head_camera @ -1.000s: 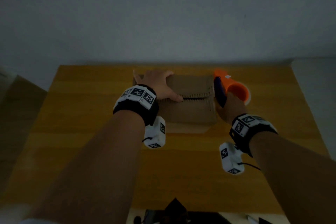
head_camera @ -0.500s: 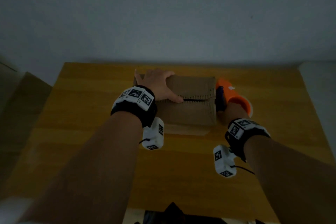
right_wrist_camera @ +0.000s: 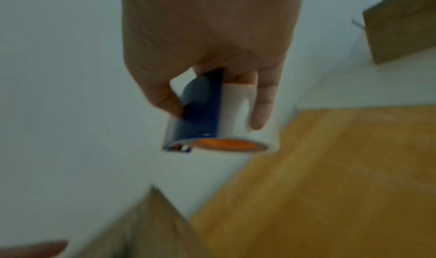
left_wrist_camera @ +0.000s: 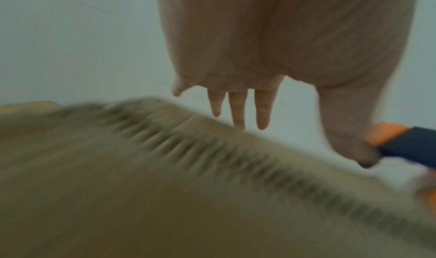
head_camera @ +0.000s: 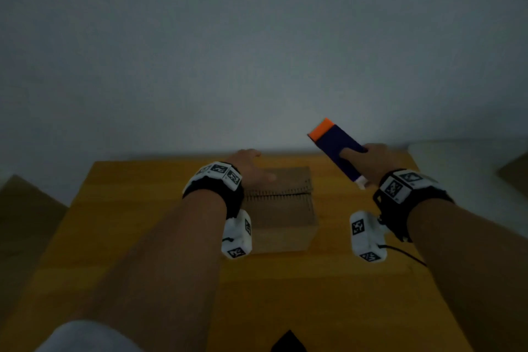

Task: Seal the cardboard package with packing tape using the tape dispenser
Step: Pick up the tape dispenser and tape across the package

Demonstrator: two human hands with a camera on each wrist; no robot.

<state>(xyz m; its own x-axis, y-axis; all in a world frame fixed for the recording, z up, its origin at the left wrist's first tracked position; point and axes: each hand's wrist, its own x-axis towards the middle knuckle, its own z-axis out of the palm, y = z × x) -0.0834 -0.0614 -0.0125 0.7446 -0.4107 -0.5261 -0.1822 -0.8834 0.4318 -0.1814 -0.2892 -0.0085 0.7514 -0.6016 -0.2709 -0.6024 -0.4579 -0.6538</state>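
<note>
A brown cardboard box [head_camera: 281, 208] lies on the wooden table [head_camera: 143, 223], its two top flaps meeting at a jagged seam [head_camera: 274, 194]. My left hand [head_camera: 251, 168] hovers over the box's far left part with straight fingers [left_wrist_camera: 238, 111], clear of the cardboard [left_wrist_camera: 165, 187]. My right hand [head_camera: 371, 161] grips a dark blue and orange tape dispenser [head_camera: 334, 146], lifted above the table to the right of the box and tilted up toward the wall. In the right wrist view the fingers [right_wrist_camera: 261, 109] curl round the dispenser [right_wrist_camera: 207, 116] and its white tape roll [right_wrist_camera: 238, 116].
A pale wall rises right behind the table's far edge. A brown board [head_camera: 23, 208] stands at the left of the table. A white surface [head_camera: 471, 168] adjoins the table at the right. A dark object [head_camera: 288, 341] pokes up at the near edge.
My right hand has lifted the dispenser from the box's right end up and to the right. My left hand has risen off the top flaps. The head view has tilted upward.
</note>
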